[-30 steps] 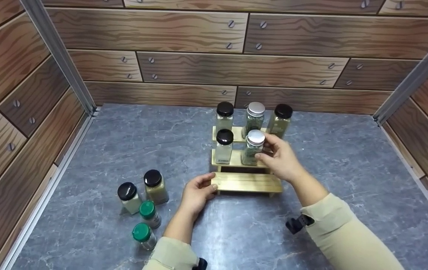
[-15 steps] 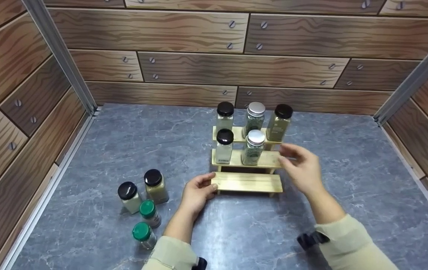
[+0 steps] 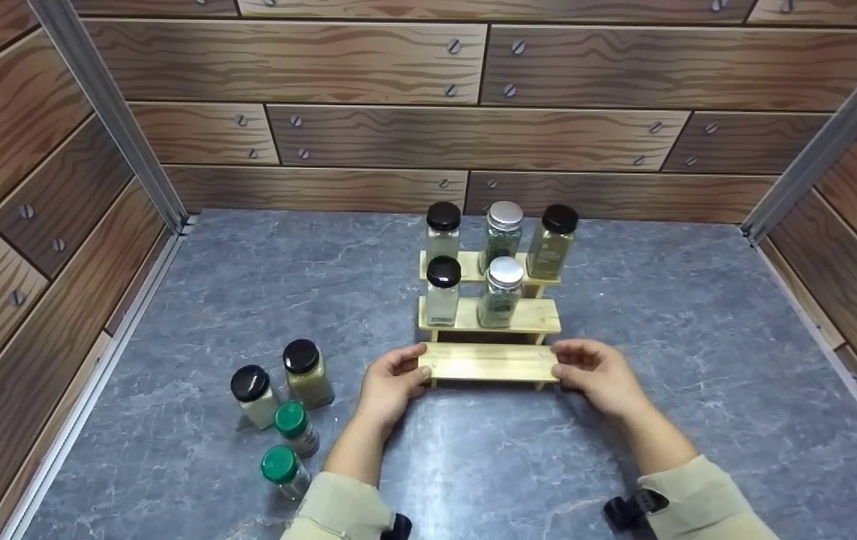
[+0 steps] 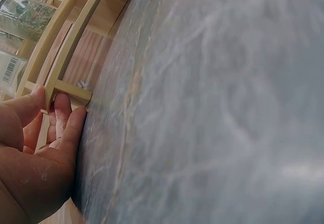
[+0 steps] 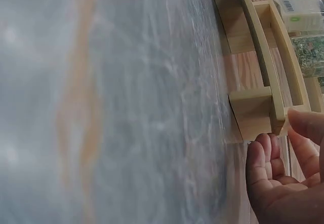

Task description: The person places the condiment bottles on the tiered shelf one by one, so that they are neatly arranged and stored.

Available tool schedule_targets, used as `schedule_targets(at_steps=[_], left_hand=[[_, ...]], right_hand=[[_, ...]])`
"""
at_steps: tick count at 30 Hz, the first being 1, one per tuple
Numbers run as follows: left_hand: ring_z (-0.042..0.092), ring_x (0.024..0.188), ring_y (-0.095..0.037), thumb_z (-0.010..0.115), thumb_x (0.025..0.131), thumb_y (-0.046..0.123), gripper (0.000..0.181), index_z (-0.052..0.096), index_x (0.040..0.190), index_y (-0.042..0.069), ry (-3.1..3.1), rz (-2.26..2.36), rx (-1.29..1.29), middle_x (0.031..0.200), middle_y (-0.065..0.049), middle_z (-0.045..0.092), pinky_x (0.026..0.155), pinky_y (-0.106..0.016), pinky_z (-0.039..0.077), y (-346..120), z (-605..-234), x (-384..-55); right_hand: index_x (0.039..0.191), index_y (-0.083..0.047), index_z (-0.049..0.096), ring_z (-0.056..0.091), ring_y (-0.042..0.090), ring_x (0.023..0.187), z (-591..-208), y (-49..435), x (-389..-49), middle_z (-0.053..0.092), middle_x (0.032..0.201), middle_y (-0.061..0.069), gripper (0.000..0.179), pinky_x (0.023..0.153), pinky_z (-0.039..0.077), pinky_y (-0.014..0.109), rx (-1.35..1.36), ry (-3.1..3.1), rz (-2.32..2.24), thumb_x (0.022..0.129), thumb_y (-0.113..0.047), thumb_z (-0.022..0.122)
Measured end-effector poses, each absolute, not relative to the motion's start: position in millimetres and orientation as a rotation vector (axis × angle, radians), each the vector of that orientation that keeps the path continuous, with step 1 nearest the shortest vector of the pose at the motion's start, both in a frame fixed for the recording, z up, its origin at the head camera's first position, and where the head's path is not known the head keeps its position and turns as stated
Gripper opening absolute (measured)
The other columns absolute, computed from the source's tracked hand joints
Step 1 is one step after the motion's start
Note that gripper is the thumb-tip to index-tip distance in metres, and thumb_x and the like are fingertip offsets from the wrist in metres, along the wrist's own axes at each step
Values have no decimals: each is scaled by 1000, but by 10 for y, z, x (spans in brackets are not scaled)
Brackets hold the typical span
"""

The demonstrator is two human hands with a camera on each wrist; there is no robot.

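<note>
A three-step light wooden spice rack stands on the marbled table. My left hand grips the left end of its lowest step, thumb at the front corner, as the left wrist view shows with the hand low at the step's end. At the opposite end my right hand holds the same step between thumb and fingers. On the middle step are a black-capped jar and a silver-capped jar of green herbs. The top step carries a black-capped jar, a silver-capped jar and another black-capped jar.
Left of the rack, two black-capped jars and two green-capped jars stand grouped on the table. Wood-print panels enclose the back and sides, with metal corner posts.
My right hand has let go of the silver-capped jar on the middle step, drawn back rightward, then come down to the lowest step's right end. The left hand stays on the rack.
</note>
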State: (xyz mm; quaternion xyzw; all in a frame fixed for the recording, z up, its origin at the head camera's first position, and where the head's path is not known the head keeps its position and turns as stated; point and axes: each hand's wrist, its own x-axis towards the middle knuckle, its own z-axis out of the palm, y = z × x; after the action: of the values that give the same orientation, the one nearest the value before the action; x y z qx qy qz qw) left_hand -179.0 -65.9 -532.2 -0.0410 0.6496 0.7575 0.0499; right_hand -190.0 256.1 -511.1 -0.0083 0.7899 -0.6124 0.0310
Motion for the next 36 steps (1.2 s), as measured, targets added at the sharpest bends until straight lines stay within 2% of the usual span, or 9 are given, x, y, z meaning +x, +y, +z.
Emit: schedule_targets(at_steps=[6,16,19,22,25,27,32,34,36], left_hand=[[68,90,-14,71,94,-6,44,61,137,-13,1990,2289,-139,116,-23,72,75,-29,62,-660,-5322,-1801],[68,88,-17,73,92,-6,45,62,135,-13,2073,2244,-228,113,-24,71,70,-27,59,-608,-5195,-1765],[69,100,-27,76,91,0,49,60,136,-13,2208,2185,-249,118,-27,68,79,-33,60,-624,-5082,-1671],[63,117,-41,78,92,7,56,56,141,-10,2294,2149,-237,128,-30,63,96,-44,58,-696,-4902,-1488],[60,123,-45,78,95,11,56,55,143,-9,2334,2166,-152,132,-28,61,101,-50,56,-829,-4671,-1221],[62,121,-41,78,95,7,53,57,141,-9,2352,2230,-86,130,-25,63,101,-47,56,-925,-4517,-1020],[69,109,-21,78,88,-9,43,64,128,-11,2556,2442,5,117,-20,69,99,-31,58,-1211,-4280,-587],[69,107,-14,79,85,-13,43,65,126,-11,2674,2482,-108,116,-20,71,97,-26,57,-1366,-4289,-463],[68,108,-11,80,83,-15,48,64,128,-11,2733,2491,-335,120,-20,70,97,-21,55,-1540,-4358,-367]], right_hand=[[135,20,56,67,7,88,-5124,2559,-1896,73,107,9,44,75,61,25,0,2317,-1881,95,7,70],[137,20,54,70,8,89,-5168,2583,-1897,75,113,15,46,76,62,26,-52,2260,-1935,96,7,68],[138,20,54,70,8,89,-5177,2581,-1899,75,114,14,46,77,61,26,-64,2262,-1928,97,6,68],[138,20,54,70,7,89,-5175,2590,-1902,75,114,14,46,77,61,26,-67,2269,-1923,97,6,68],[138,20,54,69,7,89,-5183,2587,-1906,75,114,15,46,77,61,26,-54,2273,-1922,97,6,69],[138,19,54,70,7,89,-5188,2586,-1912,75,115,16,46,77,62,26,-42,2274,-1921,96,7,68],[138,19,54,70,8,89,-5195,2603,-1916,75,116,17,45,78,62,26,-29,2280,-1915,97,7,68],[139,19,54,71,9,90,-5191,2598,-1923,75,115,16,46,78,62,26,-28,2276,-1916,97,7,68],[139,19,54,70,8,90,-5193,2584,-1934,75,114,14,46,79,62,26,-25,2267,-1923,97,7,67]])
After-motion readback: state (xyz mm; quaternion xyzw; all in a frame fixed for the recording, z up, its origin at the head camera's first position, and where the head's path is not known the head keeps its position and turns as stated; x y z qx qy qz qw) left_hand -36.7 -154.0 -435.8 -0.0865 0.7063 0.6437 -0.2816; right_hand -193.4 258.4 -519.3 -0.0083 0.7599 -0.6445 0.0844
